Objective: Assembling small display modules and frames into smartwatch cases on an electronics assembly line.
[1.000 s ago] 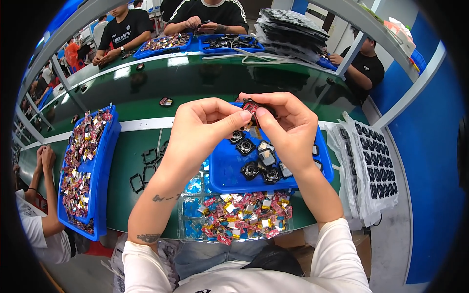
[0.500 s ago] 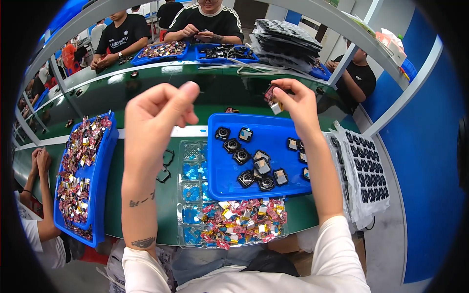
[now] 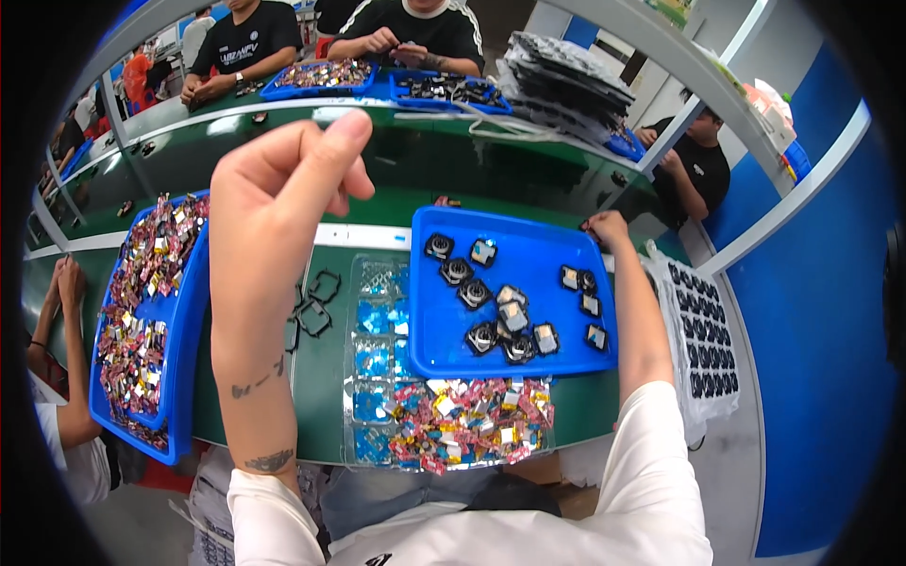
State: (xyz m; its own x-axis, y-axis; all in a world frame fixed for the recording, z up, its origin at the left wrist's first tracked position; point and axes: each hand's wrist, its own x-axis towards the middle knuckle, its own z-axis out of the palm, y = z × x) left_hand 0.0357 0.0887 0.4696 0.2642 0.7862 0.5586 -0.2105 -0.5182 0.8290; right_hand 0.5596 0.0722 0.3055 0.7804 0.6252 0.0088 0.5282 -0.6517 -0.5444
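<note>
My left hand (image 3: 293,179) is raised above the green bench, left of the blue tray. Its thumb presses against the curled fingers; anything between them is hidden. At the blue tray's (image 3: 434,330) far right corner, my right hand (image 3: 609,228) reaches down with its fingers together. A bit of something dark shows at the fingertips, too small to name. Inside the tray lie several black square-framed modules (image 3: 473,293), some with silver faces up. Below the tray, a heap of small pink circuit boards with silver cells (image 3: 472,424) fills part of a clear compartment tray (image 3: 379,267).
Thin black frames (image 3: 316,311) lie on the bench under my left forearm. A blue bin (image 3: 195,330) of circuit boards stands at left, beside another person's hands (image 3: 68,283). At right is a white sheet of black parts (image 3: 700,330). Co-workers sit across the green surface (image 3: 377,179).
My right hand has moved down and right to the tray's far corner; the pink and silver module it held no longer shows. My left hand has shifted slightly left and up.
</note>
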